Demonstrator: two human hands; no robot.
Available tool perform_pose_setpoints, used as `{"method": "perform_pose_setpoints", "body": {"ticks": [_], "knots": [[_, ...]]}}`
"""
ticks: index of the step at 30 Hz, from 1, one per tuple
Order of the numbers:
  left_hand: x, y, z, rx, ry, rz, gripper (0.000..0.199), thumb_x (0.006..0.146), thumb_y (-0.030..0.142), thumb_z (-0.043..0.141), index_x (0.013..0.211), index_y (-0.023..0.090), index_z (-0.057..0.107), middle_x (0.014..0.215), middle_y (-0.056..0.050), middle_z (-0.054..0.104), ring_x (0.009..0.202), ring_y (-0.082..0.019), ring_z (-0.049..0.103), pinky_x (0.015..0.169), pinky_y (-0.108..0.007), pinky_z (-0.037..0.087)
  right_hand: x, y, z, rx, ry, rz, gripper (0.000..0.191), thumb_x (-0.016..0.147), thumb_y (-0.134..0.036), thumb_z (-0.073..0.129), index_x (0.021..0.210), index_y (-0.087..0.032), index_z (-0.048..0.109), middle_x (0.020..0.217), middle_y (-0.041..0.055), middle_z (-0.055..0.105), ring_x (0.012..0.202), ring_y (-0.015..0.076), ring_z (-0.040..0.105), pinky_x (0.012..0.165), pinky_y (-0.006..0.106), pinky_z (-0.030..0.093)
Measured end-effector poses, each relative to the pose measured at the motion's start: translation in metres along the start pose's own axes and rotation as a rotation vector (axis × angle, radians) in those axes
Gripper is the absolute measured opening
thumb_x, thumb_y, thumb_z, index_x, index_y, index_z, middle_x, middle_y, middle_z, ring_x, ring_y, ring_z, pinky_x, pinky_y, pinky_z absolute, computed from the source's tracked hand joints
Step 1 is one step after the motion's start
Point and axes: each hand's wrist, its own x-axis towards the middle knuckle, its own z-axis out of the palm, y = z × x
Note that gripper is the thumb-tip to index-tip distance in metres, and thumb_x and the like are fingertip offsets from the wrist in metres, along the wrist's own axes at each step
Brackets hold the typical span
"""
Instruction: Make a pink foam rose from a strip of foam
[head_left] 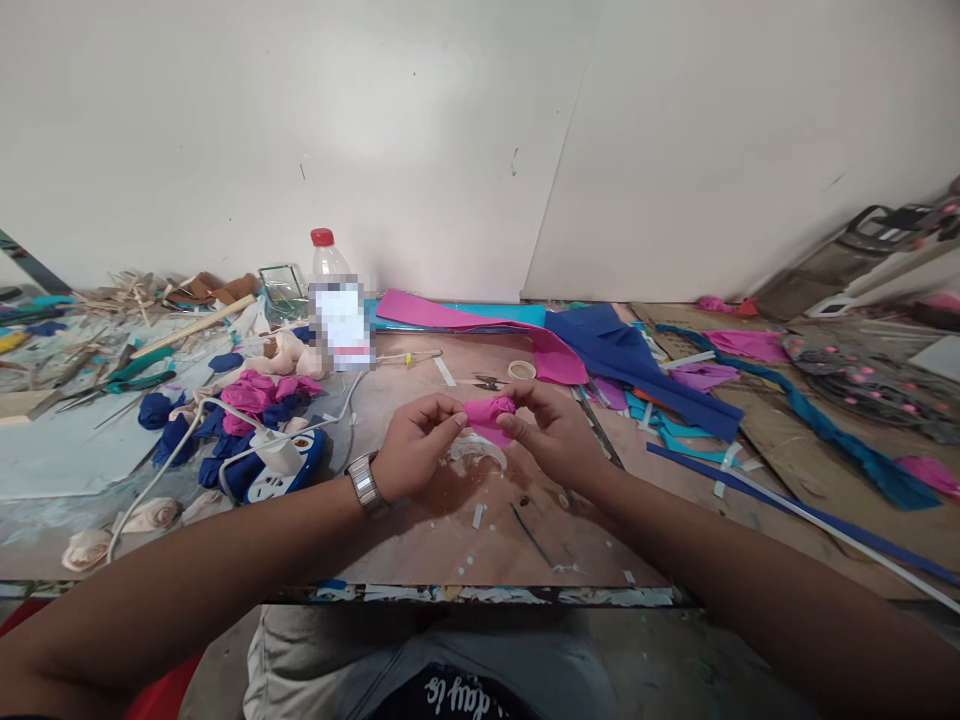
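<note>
Between my hands, just above the table, is a piece of pink crepe paper, bunched into a rolled, rose-like end on the right. My left hand, with a metal watch on the wrist, pinches the paper's left edge between thumb and fingertips. On the other side, my right hand grips the rolled end with thumb and fingers. A tape roll lies just beyond my right hand. Behind it a long pink crepe strip stretches over the table, beside dark blue crepe paper.
To the left, pink paper flowers and dark blue ones lie by a power strip with a trailing cable. Green-handled pliers lie farther left. A red-capped bottle stands near the wall. A white rod crosses the right side.
</note>
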Motion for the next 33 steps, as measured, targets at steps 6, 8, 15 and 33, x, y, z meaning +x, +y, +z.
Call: {"method": "perform_pose_setpoints", "body": {"ticks": [6,8,15,33], "knots": [[0.0,0.007,0.002,-0.094,0.004,-0.052,0.036,0.084,0.051,0.072,0.081,0.015,0.065,0.063,0.003,0.055,0.057,-0.01,0.046,0.056,-0.023,0.038,-0.001,0.01,0.003,0.152,0.018,0.101,0.036,0.09,-0.055,0.07,0.098,-0.02,0.066,0.086,0.0035,0.066,0.076,0.0171,0.06,0.07,0.03,0.051],[0.001,0.007,0.002,-0.114,0.006,-0.072,0.04,0.083,0.054,0.072,0.078,0.015,0.064,0.06,0.004,0.052,0.055,-0.009,0.044,0.053,-0.022,0.036,-0.001,0.01,0.003,0.1,0.049,0.085,0.038,0.088,-0.057,0.071,0.096,-0.02,0.066,0.085,0.0036,0.067,0.076,0.0178,0.061,0.071,0.031,0.051],[0.001,-0.004,0.001,0.003,-0.047,-0.086,0.043,0.077,0.054,0.08,0.082,0.012,0.073,0.058,0.002,0.054,0.054,-0.008,0.041,0.052,-0.023,0.029,-0.001,-0.002,-0.002,-0.133,0.002,-0.093,0.042,0.081,-0.061,0.077,0.085,-0.021,0.066,0.078,0.0027,0.07,0.072,0.0186,0.064,0.068,0.03,0.052],[-0.003,-0.006,0.003,0.183,-0.079,-0.013,0.03,0.079,0.041,0.076,0.076,0.016,0.059,0.063,0.005,0.049,0.058,-0.009,0.043,0.056,-0.023,0.034,0.0,-0.002,-0.001,-0.117,0.056,-0.053,0.042,0.083,-0.061,0.075,0.084,-0.02,0.067,0.075,0.0023,0.07,0.069,0.0178,0.064,0.067,0.029,0.051]]}}
